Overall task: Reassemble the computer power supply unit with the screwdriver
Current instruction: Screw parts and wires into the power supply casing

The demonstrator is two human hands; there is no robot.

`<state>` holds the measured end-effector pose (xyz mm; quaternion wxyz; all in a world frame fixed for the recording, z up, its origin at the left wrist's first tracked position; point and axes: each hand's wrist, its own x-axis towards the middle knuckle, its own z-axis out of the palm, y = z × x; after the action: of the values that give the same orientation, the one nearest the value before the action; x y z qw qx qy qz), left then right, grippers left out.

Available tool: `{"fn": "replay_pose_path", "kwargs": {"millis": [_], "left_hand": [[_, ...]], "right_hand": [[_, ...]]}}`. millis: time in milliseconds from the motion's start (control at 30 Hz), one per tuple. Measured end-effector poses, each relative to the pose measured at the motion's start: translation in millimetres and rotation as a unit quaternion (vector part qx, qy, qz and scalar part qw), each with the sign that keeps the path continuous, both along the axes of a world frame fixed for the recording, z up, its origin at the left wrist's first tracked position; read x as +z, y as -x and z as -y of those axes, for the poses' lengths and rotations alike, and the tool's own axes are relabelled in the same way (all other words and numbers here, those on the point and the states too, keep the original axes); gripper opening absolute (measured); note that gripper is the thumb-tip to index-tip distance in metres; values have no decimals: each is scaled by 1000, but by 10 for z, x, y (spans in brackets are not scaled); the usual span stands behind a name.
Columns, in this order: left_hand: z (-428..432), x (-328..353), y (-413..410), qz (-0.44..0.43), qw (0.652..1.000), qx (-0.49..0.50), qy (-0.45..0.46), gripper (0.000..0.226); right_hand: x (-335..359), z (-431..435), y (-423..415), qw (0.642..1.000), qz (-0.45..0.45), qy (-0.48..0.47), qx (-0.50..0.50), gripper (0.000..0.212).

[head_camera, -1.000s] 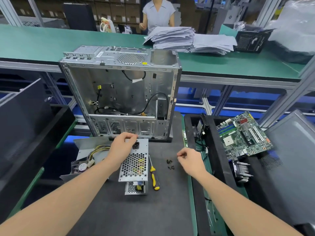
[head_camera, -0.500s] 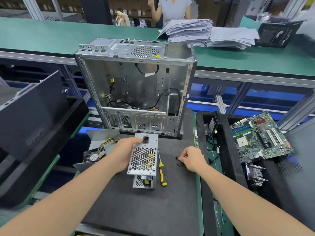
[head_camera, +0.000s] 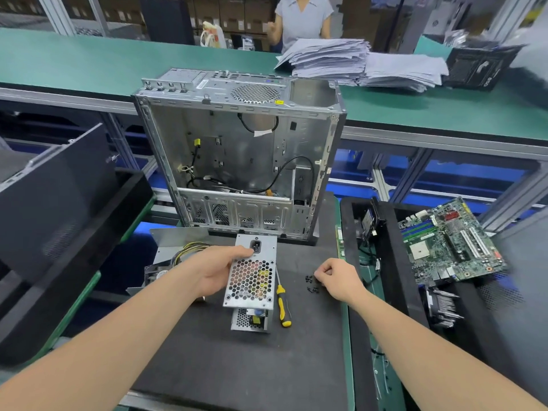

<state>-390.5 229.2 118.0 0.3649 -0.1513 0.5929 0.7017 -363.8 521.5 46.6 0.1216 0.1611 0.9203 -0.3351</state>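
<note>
The silver power supply unit [head_camera: 252, 280], with a honeycomb grille and a black socket, lies on the dark mat. My left hand [head_camera: 218, 268] grips its left side, thumb near the socket. A yellow-and-black screwdriver [head_camera: 281, 304] lies just right of the unit, untouched. Several small black screws [head_camera: 310, 284] sit on the mat further right. My right hand [head_camera: 336, 277] hovers over them with fingers curled and fingertips pinched at the screws; whether a screw is held is hidden. A loose fan and yellow-black wires [head_camera: 178, 256] stick out behind my left hand.
An open silver computer case [head_camera: 243, 155] stands upright behind the mat. A green motherboard [head_camera: 447, 241] and a heatsink [head_camera: 441, 307] lie in the black tray on the right. A black side panel [head_camera: 50, 200] leans at left. A person stands beyond the green bench with paper stacks [head_camera: 355, 63].
My right hand has moved down and left onto the screws and curled its fingers. My left hand has kept its grip on the power supply. The camera view shifted.
</note>
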Motion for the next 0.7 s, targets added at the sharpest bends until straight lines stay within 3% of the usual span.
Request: {"fn": "replay_pose_path", "kwargs": {"millis": [333,433,533,700], "left_hand": [[25,29,10,-45,999,4,-1,29],[36,31,18,-41,999,4,1,29],[34,8,31,-37,999,4,-2,29],[38,-48,54,-14,1000,-1,-22,34]], "right_hand": [[-39,-36,4,989,-22,86,-116,6],[-50,-25,36,979,-21,127,-158,13],[-31,-53,28,985,-12,118,-127,13],[27,-54,32,1000,23,-8,-2,13]]}}
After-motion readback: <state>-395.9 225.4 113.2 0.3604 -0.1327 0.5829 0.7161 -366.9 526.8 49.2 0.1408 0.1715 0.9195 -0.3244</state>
